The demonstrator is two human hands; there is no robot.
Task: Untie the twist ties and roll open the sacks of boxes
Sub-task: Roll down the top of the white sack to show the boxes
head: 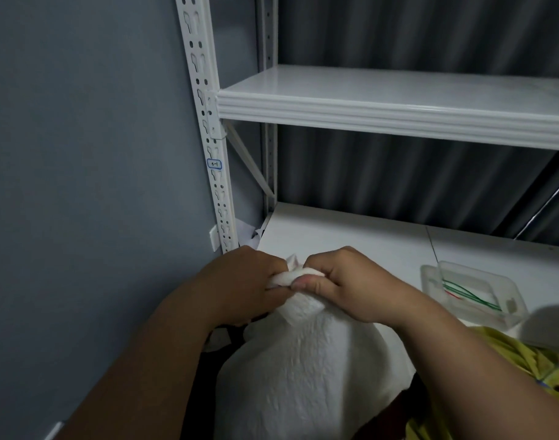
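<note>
In the head view, the white sack (pixel 303 369) fills the lower centre of the frame, its body swelling toward the bottom edge and narrowing upward to a gathered neck (pixel 298 276) just below mid-frame. The long axis runs from the bottom of the frame up to that neck, so the opening lies directly between the hands, equally near to both. The left hand (pixel 240 285) comes in from the lower left and has its fingers curled round the left side of the bunched neck; the right hand (pixel 351 284) comes from the lower right and pinches the right side, thumb laid across the front. A small tuft of sack cloth pokes up between the knuckles. Whether a twist tie remains round the neck cannot be told, since the fingers cover it.

The sack looks like soft, crinkled white fabric, drawn taut over lumpy contents that stay hidden. It rests at the front edge of the lower shelf (pixel 335 230) of a white rack. At centre right a clear plastic tray (pixel 481 312) holds green and red ties (pixel 468 295). A yellow sack (pixel 494 360) lies at the lower right.
</note>
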